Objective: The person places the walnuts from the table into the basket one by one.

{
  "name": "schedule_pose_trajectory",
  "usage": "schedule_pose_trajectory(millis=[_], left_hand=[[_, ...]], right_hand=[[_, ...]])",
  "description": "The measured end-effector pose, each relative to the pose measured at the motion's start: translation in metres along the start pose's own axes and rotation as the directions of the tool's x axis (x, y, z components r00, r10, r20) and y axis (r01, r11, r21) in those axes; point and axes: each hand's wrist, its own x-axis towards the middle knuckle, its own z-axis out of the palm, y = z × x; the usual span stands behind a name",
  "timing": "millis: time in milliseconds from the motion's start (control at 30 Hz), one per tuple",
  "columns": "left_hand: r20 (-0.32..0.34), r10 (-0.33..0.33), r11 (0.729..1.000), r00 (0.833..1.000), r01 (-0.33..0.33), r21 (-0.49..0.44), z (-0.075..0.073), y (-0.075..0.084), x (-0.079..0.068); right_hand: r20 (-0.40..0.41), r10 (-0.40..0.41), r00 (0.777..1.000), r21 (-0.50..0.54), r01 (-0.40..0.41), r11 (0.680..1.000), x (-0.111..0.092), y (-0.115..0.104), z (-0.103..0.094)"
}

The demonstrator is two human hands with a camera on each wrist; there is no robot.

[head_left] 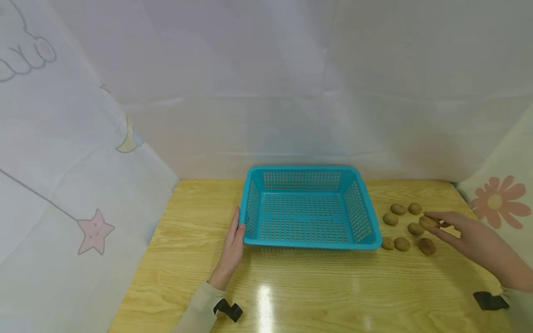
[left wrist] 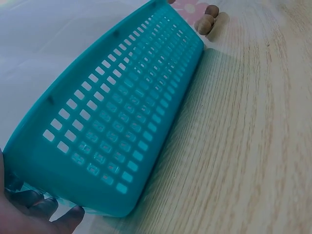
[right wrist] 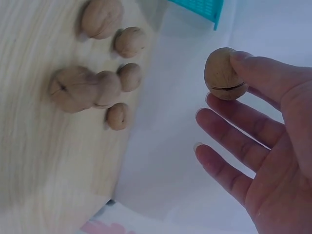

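A blue plastic basket (head_left: pixel 301 246) with perforated walls stands on the wooden table, and no walnuts show inside it. My left hand (head_left: pixel 232 252) holds its left side near the front corner, the thumb by the rim. Close up in the left wrist view, the fingers (left wrist: pixel 44 207) bend at the basket's end under the rim. To the right of the basket, my right hand (head_left: pixel 470 236) pinches a walnut (right wrist: pixel 222 73) between thumb and fingertips, raised over the others. A seam crack runs across this walnut. Several more walnuts (head_left: pixel 402 243) lie loosely grouped on the table below.
The wooden table (head_left: pixel 308 291) ends at a pale cloth backdrop (head_left: pixel 291 129) right behind the basket. Printed cloth also hangs at the left and right sides. Two walnuts lie close by the basket's front right corner.
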Motion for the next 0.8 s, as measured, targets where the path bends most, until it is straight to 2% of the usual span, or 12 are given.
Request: schedule_pose_trajectory(millis=[200,267,400,533,700,800], left_hand=[[0.003,-0.015,1.0,1.0,0.015,0.004,-0.001,0.001,-0.001],[0.007,-0.025,1.0,1.0,0.025,0.003,-0.001,0.007,-0.002],[0.006,-0.035,0.999,0.999,0.035,-0.011,-0.002,0.007,-0.002],[-0.001,-0.039,0.999,0.999,0.039,-0.021,-0.002,0.006,-0.001],[0.0,-0.031,0.999,1.0,0.031,-0.019,-0.002,0.006,0.0],[0.004,-0.041,0.999,0.999,0.041,-0.022,-0.002,0.006,0.0]], right_hand=[[-0.048,-0.057,0.997,0.021,0.058,0.998,0.016,-0.011,-0.009],[-0.058,-0.073,0.996,0.014,0.074,0.997,0.022,-0.015,-0.012],[-0.042,-0.065,0.997,0.028,0.066,0.997,0.034,-0.022,-0.015],[-0.038,-0.037,0.999,0.086,0.04,0.995,0.046,-0.029,-0.017],[-0.04,-0.06,0.997,0.148,0.065,0.987,0.063,-0.036,-0.021],[0.022,-0.041,0.999,0.17,0.036,0.985,0.075,-0.043,-0.025]])
